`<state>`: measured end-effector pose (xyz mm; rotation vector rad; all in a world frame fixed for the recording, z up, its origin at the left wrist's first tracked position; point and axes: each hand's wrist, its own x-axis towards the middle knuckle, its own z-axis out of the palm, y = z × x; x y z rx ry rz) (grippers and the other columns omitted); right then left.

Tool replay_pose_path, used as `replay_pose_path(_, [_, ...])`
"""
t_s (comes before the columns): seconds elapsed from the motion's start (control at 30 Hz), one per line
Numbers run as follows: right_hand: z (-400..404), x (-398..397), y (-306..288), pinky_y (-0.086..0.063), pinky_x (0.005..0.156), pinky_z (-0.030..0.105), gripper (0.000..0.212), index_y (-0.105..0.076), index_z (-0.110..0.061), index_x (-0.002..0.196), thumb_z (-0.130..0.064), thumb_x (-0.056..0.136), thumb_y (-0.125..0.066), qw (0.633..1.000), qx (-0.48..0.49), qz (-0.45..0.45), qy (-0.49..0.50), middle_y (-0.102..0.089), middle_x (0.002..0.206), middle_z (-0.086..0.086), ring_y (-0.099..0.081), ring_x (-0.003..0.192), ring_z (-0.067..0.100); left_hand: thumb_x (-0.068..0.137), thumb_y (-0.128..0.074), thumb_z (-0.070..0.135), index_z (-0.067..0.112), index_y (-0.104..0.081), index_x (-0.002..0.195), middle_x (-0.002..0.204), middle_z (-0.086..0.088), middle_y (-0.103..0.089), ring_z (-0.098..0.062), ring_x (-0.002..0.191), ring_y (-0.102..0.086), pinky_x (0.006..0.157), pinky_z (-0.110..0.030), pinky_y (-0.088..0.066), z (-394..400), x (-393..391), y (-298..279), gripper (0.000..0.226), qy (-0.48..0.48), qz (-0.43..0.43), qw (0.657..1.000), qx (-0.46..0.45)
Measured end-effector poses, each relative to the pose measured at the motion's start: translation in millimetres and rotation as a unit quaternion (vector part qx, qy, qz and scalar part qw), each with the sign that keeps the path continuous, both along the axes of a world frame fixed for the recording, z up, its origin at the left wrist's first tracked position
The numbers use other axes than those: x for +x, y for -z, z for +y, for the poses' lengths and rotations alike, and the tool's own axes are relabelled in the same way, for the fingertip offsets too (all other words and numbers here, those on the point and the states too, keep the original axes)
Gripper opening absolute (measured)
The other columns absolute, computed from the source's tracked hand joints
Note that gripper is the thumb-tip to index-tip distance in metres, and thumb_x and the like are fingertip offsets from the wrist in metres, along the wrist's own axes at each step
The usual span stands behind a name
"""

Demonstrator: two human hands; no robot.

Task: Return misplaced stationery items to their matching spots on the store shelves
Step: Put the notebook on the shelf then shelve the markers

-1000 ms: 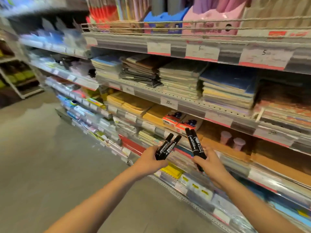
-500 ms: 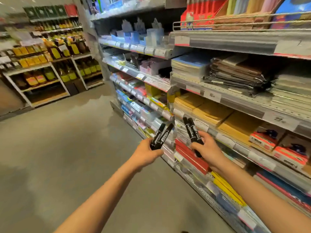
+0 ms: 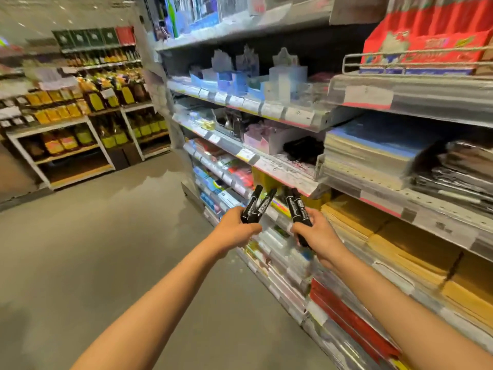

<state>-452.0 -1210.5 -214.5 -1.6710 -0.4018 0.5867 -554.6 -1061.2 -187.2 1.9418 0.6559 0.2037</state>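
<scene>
Grey concrete floor (image 3: 101,263); white bottle-stocked shelving unit (image 3: 80,145) at far left; bright, even light.

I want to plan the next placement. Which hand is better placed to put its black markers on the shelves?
Probably the right hand: it holds its black markers next to the shelves, while the left hand is on the aisle side.

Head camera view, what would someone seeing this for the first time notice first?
Probably the two bare hands at centre: the left hand grips two black markers, and the right hand grips two more markers, all pointing up and away. Next, the stationery shelves along the right, stacked with brown envelopes, and the bottle display far left.
</scene>
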Motion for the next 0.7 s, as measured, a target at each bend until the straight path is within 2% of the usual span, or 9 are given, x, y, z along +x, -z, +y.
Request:
replay_pose_path(0.07, [24,26,-5,-0.039,0.041,0.02,0.054,-0.035,-0.01,0.131,-0.001,0.082,-0.057,1.0,0.005,-0.008,0.004,-0.051,0.073,0.006,-0.046,0.052,0.016,0.075,-0.059,0.002,0.008,-0.049,0.087,0.061,-0.003,-0.044,-0.013,0.045,-0.04,0.038,-0.019,-0.034,29,27,-7,0.017,0.013,0.0,1.0,0.002])
replay_pose_path(0.2, [65,74,-5,-0.043,0.056,0.032,0.051,-0.04,-0.008,0.125,-0.006,0.08,-0.063,0.998,-0.015,-0.035,0.044,-0.056,0.073,0.004,-0.051,0.055,0.017,0.075,-0.059,0.002,0.007,-0.049,0.088,0.063,-0.005,-0.051,-0.015,0.047,-0.05,0.044,-0.023,-0.043,75,82,-8,0.017,0.024,-0.009,1.0,0.015])
replay_pose_path(0.3, [89,98,-7,-0.043,0.05,0.02,0.043,-0.043,-0.014,0.116,-0.006,0.08,-0.064,0.996,-0.017,-0.045,0.081,-0.055,0.077,0.002,-0.051,0.058,0.014,0.075,-0.058,0.002,0.005,-0.05,0.088,0.055,-0.004,-0.052,-0.011,0.039,-0.049,0.041,-0.019,-0.04,96,122,-7,0.016,0.056,-0.013,0.998,0.021])
replay_pose_path(0.37, [104,112,-13,-0.046,0.057,0.02,0.04,-0.042,-0.018,0.112,-0.006,0.08,-0.065,0.992,-0.019,-0.055,0.112,-0.059,0.088,0.006,-0.055,0.07,0.017,0.076,-0.06,0.005,0.009,-0.051,0.086,0.056,-0.002,-0.053,-0.012,0.042,-0.05,0.037,-0.016,-0.037,106,151,-11,0.014,0.076,-0.016,0.997,0.022])
replay_pose_path(0.43, [118,128,-14,-0.048,0.074,0.03,0.04,-0.045,-0.017,0.111,-0.009,0.079,-0.066,0.987,-0.028,-0.08,0.137,-0.062,0.104,0.01,-0.059,0.088,0.024,0.076,-0.061,0.006,0.009,-0.053,0.086,0.059,-0.003,-0.053,-0.014,0.046,-0.049,0.036,-0.016,-0.035,117,182,-14,0.013,0.1,-0.019,0.994,0.024])
replay_pose_path(0.53, [141,154,-15,-0.043,0.088,0.033,0.052,-0.046,-0.007,0.124,-0.012,0.077,-0.067,0.973,-0.073,-0.13,0.175,-0.058,0.119,0.013,-0.056,0.108,0.029,0.075,-0.061,0.005,0.011,-0.054,0.075,0.059,-0.002,-0.05,-0.014,0.049,-0.044,0.041,-0.019,-0.035,131,230,-18,0.009,0.148,-0.015,0.988,0.043])
replay_pose_path(0.63, [162,181,-23,-0.042,0.085,0.03,0.062,-0.039,0.002,0.13,-0.015,0.077,-0.067,0.946,-0.128,-0.147,0.259,-0.05,0.127,0.019,-0.051,0.116,0.033,0.074,-0.062,0.009,0.009,-0.056,0.077,0.062,-0.003,-0.051,-0.013,0.051,-0.045,0.041,-0.02,-0.036,141,275,-21,0.007,0.199,-0.019,0.978,0.066])
replay_pose_path(0.7, [176,197,-30,-0.044,0.08,0.03,0.055,-0.041,0.003,0.126,-0.015,0.08,-0.065,0.928,-0.169,-0.136,0.302,-0.052,0.123,0.022,-0.053,0.112,0.034,0.076,-0.062,0.007,0.011,-0.055,0.072,0.064,-0.003,-0.053,-0.014,0.056,-0.051,0.042,-0.017,-0.042,145,299,-23,0.009,0.234,-0.024,0.968,0.087])
